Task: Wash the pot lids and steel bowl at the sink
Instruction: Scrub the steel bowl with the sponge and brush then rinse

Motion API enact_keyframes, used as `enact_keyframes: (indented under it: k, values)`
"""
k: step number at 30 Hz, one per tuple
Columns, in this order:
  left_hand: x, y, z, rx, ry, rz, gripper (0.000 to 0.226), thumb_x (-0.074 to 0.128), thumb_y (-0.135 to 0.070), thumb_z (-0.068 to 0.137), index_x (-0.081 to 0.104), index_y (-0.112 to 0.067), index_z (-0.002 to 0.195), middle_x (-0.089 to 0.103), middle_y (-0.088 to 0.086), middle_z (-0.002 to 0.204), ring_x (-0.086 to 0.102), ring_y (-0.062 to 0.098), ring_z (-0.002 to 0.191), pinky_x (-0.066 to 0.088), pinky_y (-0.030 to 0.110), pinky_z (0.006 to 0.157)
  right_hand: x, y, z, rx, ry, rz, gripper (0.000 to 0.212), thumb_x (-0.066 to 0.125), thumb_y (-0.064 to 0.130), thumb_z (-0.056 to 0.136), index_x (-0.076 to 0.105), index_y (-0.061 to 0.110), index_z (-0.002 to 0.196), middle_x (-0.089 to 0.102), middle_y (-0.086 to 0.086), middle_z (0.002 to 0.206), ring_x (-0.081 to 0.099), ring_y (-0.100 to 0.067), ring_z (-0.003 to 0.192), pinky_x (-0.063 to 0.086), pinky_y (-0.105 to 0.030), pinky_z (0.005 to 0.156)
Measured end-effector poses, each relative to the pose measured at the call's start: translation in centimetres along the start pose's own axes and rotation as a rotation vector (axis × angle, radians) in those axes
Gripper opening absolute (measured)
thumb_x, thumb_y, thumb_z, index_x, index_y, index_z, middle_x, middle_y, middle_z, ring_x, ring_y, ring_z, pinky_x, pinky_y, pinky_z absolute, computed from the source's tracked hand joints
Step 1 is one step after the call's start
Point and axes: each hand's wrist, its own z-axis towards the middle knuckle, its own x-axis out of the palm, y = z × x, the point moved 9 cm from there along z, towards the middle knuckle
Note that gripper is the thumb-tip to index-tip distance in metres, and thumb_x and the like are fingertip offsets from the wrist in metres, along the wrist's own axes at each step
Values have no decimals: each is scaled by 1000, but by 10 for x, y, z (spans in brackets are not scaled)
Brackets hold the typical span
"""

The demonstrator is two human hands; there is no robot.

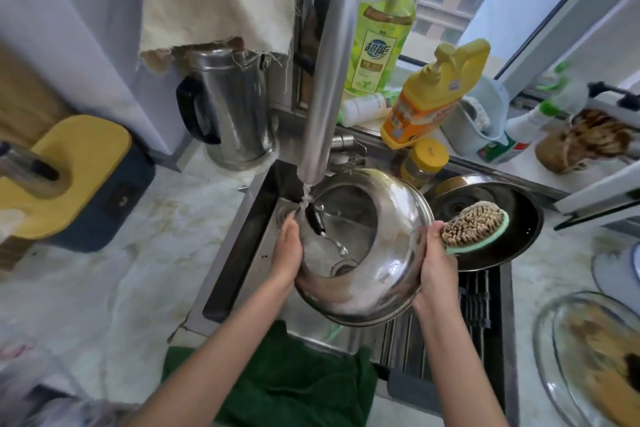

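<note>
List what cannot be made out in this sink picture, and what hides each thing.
Head view only:
- Sink floor: mostly covered by the steel lid.
- Left hand: fingers hidden behind the lid's rim.
- Right hand: grip on the brush handle only partly visible.
- Glass dish: cut by the right edge.
- Black pan: partly behind brush and lid.

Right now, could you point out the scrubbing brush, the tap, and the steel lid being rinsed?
scrubbing brush [472,222], head view, on its bristles.
tap [327,97], head view, midway along the steel spout.
steel lid [391,274], head view, on its shiny domed surface, right of the knob.
</note>
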Motion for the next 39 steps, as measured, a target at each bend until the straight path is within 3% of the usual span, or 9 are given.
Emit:
enact_keyframes:
  k: [4,10,14,17,22,26,32,35,39]
  values:
    - [3,13,-39,80,-80,11,45,26,-25,106,26,-25,151,30,-11,140,29,6,132,22,22,106,3,-9,12,50,44,3,50,55,52,88,63,11,116,72,-7,106,70,-18,90,55,-32,74]
    - [-15,-21,10,14,-19,-6,36,35,-35,103,70,-30,104,64,-1,109,58,21,110,43,43,101,12,-1,16,19,336,-164,67,60,55,71,61,7,119,72,-10,105,71,-22,92,57,-32,72]
    - [11,-60,26,78,252,330,29,35,-23,104,63,-23,97,58,5,100,55,18,99,40,22,79,14,-3,26,53,415,-253,76,61,63,68,62,5,117,74,-10,93,72,-22,83,59,-30,64]
    - [2,-80,17,131,299,349,28,42,-28,103,63,-20,86,66,-15,72,61,-7,68,43,7,64,21,3,37,26,398,-296,62,54,55,75,62,8,116,75,-7,91,72,-19,82,58,-27,64]
    - [-8,-98,6,127,396,304,41,48,-32,99,72,-20,67,71,-6,64,64,2,58,48,17,59,47,29,48,-167,456,-383,65,72,64,66,63,17,109,71,-5,104,67,-20,98,55,-31,82]
    - [-21,-102,-8,151,350,269,46,54,-61,76,75,-21,70,73,-4,70,66,5,64,48,16,59,71,49,54,-416,425,-668,12,59,21,94,64,22,84,65,1,88,59,-3,78,43,-29,81]
    - [-45,-93,-20,247,137,348,45,45,-39,99,65,-11,71,65,-1,59,61,6,55,46,17,56,105,77,13,-791,298,-1062,38,50,7,93,55,17,129,67,-7,111,62,-26,99,48,-34,75]
    - [-53,-90,-17,214,39,298,52,47,-46,97,67,-1,80,67,11,71,63,19,66,48,27,65,109,64,2,-730,303,-1156,61,67,44,85,40,24,136,64,-3,120,63,-25,103,51,-38,77]
    - [-64,-87,-19,148,-81,200,46,51,-50,94,65,-11,74,65,2,64,62,13,58,48,23,51,104,21,20,-491,388,-1181,60,32,68,91,29,41,145,57,0,133,55,-29,120,42,-39,89]
